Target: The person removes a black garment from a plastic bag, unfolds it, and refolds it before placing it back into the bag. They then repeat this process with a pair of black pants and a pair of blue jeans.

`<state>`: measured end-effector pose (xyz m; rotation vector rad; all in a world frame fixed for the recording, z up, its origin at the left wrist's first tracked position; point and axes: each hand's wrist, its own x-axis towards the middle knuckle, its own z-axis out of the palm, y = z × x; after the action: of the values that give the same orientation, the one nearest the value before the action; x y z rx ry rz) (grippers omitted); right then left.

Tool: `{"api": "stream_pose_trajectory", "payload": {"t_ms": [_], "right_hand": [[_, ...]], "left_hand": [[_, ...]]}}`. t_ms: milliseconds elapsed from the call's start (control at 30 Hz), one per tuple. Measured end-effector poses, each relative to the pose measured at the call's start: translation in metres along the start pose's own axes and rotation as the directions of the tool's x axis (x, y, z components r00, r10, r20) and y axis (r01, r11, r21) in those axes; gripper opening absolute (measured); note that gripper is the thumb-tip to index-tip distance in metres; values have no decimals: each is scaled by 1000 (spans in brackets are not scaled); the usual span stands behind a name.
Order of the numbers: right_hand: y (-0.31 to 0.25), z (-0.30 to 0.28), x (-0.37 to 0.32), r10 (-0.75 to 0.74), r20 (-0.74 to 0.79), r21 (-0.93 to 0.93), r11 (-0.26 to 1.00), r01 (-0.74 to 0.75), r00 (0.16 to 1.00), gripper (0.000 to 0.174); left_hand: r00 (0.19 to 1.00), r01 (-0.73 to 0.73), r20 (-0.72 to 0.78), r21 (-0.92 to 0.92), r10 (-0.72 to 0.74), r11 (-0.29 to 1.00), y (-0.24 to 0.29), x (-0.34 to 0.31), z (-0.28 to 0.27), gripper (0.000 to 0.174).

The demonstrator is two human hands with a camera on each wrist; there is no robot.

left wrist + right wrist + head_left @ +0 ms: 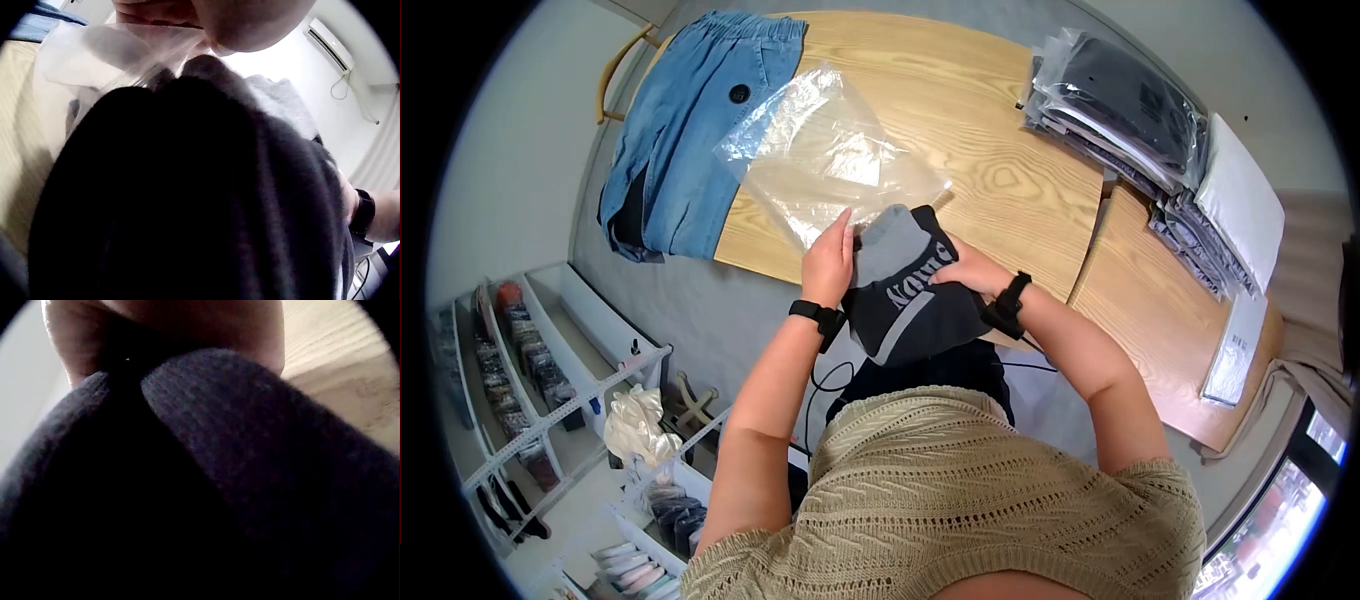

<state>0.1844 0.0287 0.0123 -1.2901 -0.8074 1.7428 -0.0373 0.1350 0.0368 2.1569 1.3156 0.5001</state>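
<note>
A folded dark garment (940,325) with grey panels and pale lettering is held between both hands at the table's near edge. The left hand (830,262) grips its left side, with fingers pointing up beside the grey part. In the left wrist view, clear plastic (62,69) lies right at that hand's fingers. From the right, the right hand (972,270) grips the garment, thumb on top near the lettering and the other fingers hidden beneath. Just beyond the garment, a clear plastic bag (830,145) lies flat on the table.
Blue jeans (690,130) drape over the left end of the wooden table (980,110). Bagged garments (1125,105) are stacked at the right, beside a white package (1240,205) and a flat silvery packet (1233,348). White shelving (565,400) with packed goods stands at lower left.
</note>
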Motion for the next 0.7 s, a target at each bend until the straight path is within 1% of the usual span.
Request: {"api": "stream_pose_trajectory", "payload": {"t_ms": [100, 133, 200, 333, 367, 400, 433, 467, 533, 567, 600, 633, 667, 700], "right_hand": [[8, -9, 22, 86, 106, 164, 981, -103, 991, 63], [7, -10, 24, 81, 102, 169, 981, -97, 992, 63], [5, -13, 26, 142, 150, 172, 971, -167, 978, 64], [4, -11, 28, 144, 147, 93, 983, -159, 979, 64], [4, -11, 29, 145, 147, 92, 983, -159, 978, 64], [3, -10, 28, 132, 132, 68, 988, -142, 982, 63], [2, -8, 28, 120, 117, 43, 991, -125, 986, 63], [5, -7, 29, 120, 117, 44, 991, -126, 986, 63], [8, -6, 33, 83, 122, 38, 995, -88, 989, 58], [8, -5, 35, 74, 121, 40, 996, -79, 990, 58], [6, -3, 36, 87, 106, 5, 996, -88, 991, 56], [4, -1, 37, 99, 89, -29, 995, -97, 991, 53], [4, -1, 39, 92, 86, -27, 996, -90, 992, 53], [5, -1, 41, 82, 94, -33, 996, -79, 992, 51]], "left_hand": [[1000, 7, 26, 50, -8, 999, 2, -5, -6, 33], [1000, 0, 29, 53, -2, 999, 0, -7, -6, 33], [999, -14, -50, -5, 14, 1000, -4, -8, -3, 33], [996, 27, -87, 22, -25, 999, 0, -3, 1, 33], [989, -67, -119, 156, 87, 985, 3, 2, 2, 32], [971, -153, -134, 291, 199, 944, 8, 7, 2, 32], [960, -173, -156, 325, 233, 930, 14, 13, 0, 24], [960, -173, -156, 325, 233, 930, 15, 19, 0, 24], [994, -108, 18, 138, 107, 984, 15, 31, -1, 19], [992, -110, -44, 104, 115, 989, 18, 35, 0, 18], [991, -118, -46, 109, 123, 987, 16, 37, 2, 18], [985, -136, -99, 71, 143, 988, 15, 40, 4, 18], [976, -156, -150, 33, 159, 987, 13, 42, 7, 18], [980, -117, -158, 34, 121, 993, 20, 39, 5, 18]]}}
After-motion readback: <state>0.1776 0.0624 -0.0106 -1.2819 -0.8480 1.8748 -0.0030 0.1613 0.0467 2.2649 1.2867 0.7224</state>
